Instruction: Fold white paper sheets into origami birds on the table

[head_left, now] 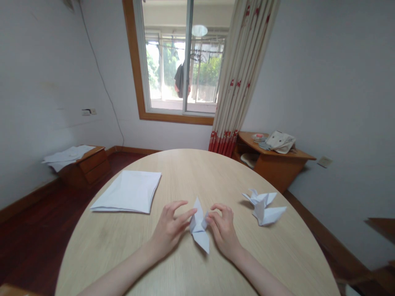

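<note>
Head view, both hands low over the table [191, 172].

Left hand [171, 224]: fingers half curled, not spread. Thumb and forefinger are closed together on the left side of the folded paper piece [199, 230]. The other fingers are lifted clear of it.

Right hand [224, 230]: fingers bent in tight, fingertips [210, 218] nipped on the right edge of the same piece. The palm faces down, close over the table.

Folded paper piece: white, pointed at both ends, held between the two hands near the table's near middle. Its upper point stands up between the fingertips. Its lower point slants toward the near edge. Whether that point touches the wood cannot be told.

Counts:
- Hands: 2, both on the one piece.
- Piece in hand: 1.
- Finished folded figures [263, 207]: white, to the right of the right hand and apart from it. They look like 2 lying against each other, but the count is not certain.
- Stack of flat white sheets [128, 191]: 1, left of the left hand and well apart from it.
</note>
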Demonstrator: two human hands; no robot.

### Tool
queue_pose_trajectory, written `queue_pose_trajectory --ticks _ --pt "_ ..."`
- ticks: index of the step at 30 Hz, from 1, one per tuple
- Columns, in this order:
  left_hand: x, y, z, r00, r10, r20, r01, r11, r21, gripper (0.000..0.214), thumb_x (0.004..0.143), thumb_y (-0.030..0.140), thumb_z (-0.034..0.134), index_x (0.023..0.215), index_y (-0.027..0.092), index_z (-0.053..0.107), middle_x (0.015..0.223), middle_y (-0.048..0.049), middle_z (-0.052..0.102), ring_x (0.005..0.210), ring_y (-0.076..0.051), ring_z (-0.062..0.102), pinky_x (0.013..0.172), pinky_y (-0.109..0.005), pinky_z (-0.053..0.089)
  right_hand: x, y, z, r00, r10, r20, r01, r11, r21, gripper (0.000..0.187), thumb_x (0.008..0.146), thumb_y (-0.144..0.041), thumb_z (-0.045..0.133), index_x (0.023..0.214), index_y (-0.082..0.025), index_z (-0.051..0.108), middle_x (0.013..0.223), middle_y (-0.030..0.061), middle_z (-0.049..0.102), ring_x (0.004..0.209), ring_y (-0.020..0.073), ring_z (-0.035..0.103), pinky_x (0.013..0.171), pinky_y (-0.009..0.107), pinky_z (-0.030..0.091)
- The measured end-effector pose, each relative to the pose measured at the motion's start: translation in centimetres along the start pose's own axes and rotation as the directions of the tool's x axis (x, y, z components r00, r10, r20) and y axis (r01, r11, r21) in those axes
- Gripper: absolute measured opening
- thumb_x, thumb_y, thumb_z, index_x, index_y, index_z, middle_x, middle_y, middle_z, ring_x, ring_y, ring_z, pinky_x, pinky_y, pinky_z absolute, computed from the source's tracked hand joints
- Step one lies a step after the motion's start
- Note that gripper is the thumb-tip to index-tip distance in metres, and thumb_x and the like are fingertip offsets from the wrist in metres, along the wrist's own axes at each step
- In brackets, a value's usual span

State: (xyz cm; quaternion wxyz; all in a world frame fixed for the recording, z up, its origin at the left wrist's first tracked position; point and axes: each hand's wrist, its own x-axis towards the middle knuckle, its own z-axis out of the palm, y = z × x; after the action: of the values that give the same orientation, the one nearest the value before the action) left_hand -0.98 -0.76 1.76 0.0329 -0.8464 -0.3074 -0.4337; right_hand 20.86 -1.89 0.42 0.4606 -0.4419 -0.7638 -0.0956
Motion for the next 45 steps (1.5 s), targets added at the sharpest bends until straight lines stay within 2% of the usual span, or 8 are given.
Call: queue_pose_trajectory --ticks 8,15,20,28,32,35,39,45 --pt "0.0 0.1 0.1 0.999 -0.009 -0.037 0.011 0.998 0.068 0.034 0.089 0.014 0.057 0.120 0.029 0.056 0.129 -0.0100 0.041 0.118 -0.027 0.045 0.098 -0.042 0.043 0.1 0.0 -0.2 1.000 -0.006 0.018 0.006 1.000 -0.018 0.015 0.093 -0.018 0.045 0.087 -0.023 0.057 0.098 0.0066 0.055 0.094 0.0233 0.052 0.079 0.039 0.043" --pt "-0.1 -0.1 0.0 0.996 0.042 -0.074 -0.032 0.992 0.126 0.014 0.089 0.014 0.055 0.098 0.023 0.060 0.124 -0.0105 0.046 0.114 -0.026 0.047 0.094 -0.040 0.044 0.0 0.0 0.0 1.000 0.026 0.014 -0.026 1.000 -0.007 0.015 0.094 -0.021 0.044 0.087 -0.023 0.057 0.098 0.0066 0.055 0.094 0.0238 0.052 0.080 0.040 0.042" --pt "-0.2 -0.3 0.2 0.998 0.033 -0.046 -0.025 0.988 0.151 0.017 0.088 0.010 0.051 0.089 0.023 0.062 0.120 -0.0099 0.052 0.111 -0.025 0.049 0.092 -0.039 0.044 0.0 0.0 0.0 1.000 0.014 0.009 -0.014 1.000 -0.013 0.015 0.094 -0.020 0.044 0.088 -0.023 0.057 0.098 0.0067 0.055 0.094 0.0233 0.052 0.080 0.040 0.042" --pt "0.4 0.4 -0.4 0.995 -0.072 0.066 0.071 0.997 0.021 0.019 0.081 0.013 0.049 0.094 0.021 0.061 0.123 -0.0117 0.055 0.113 -0.028 0.049 0.093 -0.043 0.042 0.0 0.0 -0.1 1.000 0.013 0.014 -0.013 1.000 -0.018 0.014 0.094 -0.020 0.045 0.088 -0.023 0.057 0.098 0.0065 0.055 0.094 0.0236 0.052 0.080 0.040 0.043" --pt "0.7 0.8 -0.6 0.988 -0.084 0.128 0.097 0.990 -0.101 0.010 0.086 0.020 0.051 0.092 0.021 0.059 0.104 -0.0080 0.065 0.098 -0.023 0.057 0.086 -0.038 0.043 0.1 -0.1 -0.1 1.000 -0.003 0.014 0.003 1.000 -0.001 0.015 0.095 -0.020 0.043 0.088 -0.023 0.056 0.098 0.0067 0.055 0.094 0.0232 0.052 0.079 0.040 0.043" --pt "0.5 0.8 -0.1 0.983 -0.135 0.121 0.152 0.978 -0.140 0.012 0.092 0.027 0.051 0.089 0.019 0.059 0.085 -0.0051 0.067 0.081 -0.020 0.059 0.076 -0.034 0.043 0.1 -0.1 -0.1 1.000 -0.019 0.011 0.019 1.000 0.006 0.014 0.095 -0.019 0.043 0.088 -0.022 0.055 0.097 0.0070 0.055 0.093 0.0229 0.052 0.078 0.039 0.044" --pt "0.1 0.7 0.5 0.976 -0.192 0.101 0.207 0.963 -0.170 0.018 0.097 0.027 0.046 0.102 0.019 0.061 0.084 -0.0054 0.067 0.079 -0.020 0.059 0.072 -0.032 0.043 0.1 -0.3 -0.3 0.998 -0.048 0.037 0.047 0.999 0.016 0.013 0.094 -0.017 0.044 0.089 -0.022 0.055 0.098 0.0072 0.055 0.093 0.0227 0.053 0.079 0.039 0.045" --pt "0.3 0.9 0.5 0.975 -0.193 0.111 0.208 0.967 -0.150 0.021 0.097 0.023 0.045 0.084 0.019 0.060 0.081 -0.0030 0.065 0.077 -0.019 0.056 0.071 -0.032 0.039 0.5 -0.8 -1.1 0.993 -0.109 0.040 0.107 0.993 0.048 0.012 0.093 -0.015 0.047 0.089 -0.020 0.056 0.097 0.0077 0.055 0.095 0.0222 0.052 0.080 0.038 0.044"
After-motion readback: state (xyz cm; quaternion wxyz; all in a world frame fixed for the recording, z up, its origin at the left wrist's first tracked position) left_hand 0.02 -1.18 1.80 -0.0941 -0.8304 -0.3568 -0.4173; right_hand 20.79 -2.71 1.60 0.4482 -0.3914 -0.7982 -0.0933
